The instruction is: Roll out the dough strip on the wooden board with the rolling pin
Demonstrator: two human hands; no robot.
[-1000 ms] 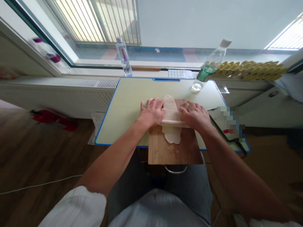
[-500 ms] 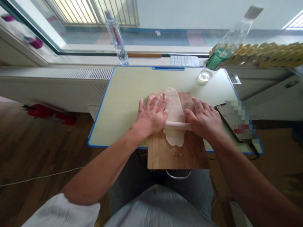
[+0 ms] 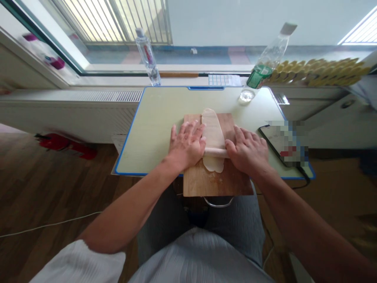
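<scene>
A long flattened sheet of dough point(image 3: 212, 129) lies lengthwise on a wooden cutting board point(image 3: 215, 186), its far end reaching past the board's back edge. Across the dough rests a pale rolling pin point(image 3: 216, 153). My left hand point(image 3: 188, 143) presses its palm on the pin's left end, fingers stretched forward and spread. On the right end bears the palm of my right hand point(image 3: 247, 149), with its fingers extended ahead and thumb beside the pin. Both pin ends are hidden under the palms. Traces of flour show on the near part of the board.
The board overhangs the near edge of a small blue-rimmed table point(image 3: 156, 129). A green-labelled bottle point(image 3: 259, 74) stands at the back right, and a phone-like device point(image 3: 278, 145) with a cable lies right. A clear bottle point(image 3: 149, 59) is on the windowsill. A fire extinguisher point(image 3: 66, 145) lies on the floor.
The camera view has shifted, so the table and bottles appear slightly left of where they were. Both hands stay on the rolling pin, and the dough's shape looks much the same.
</scene>
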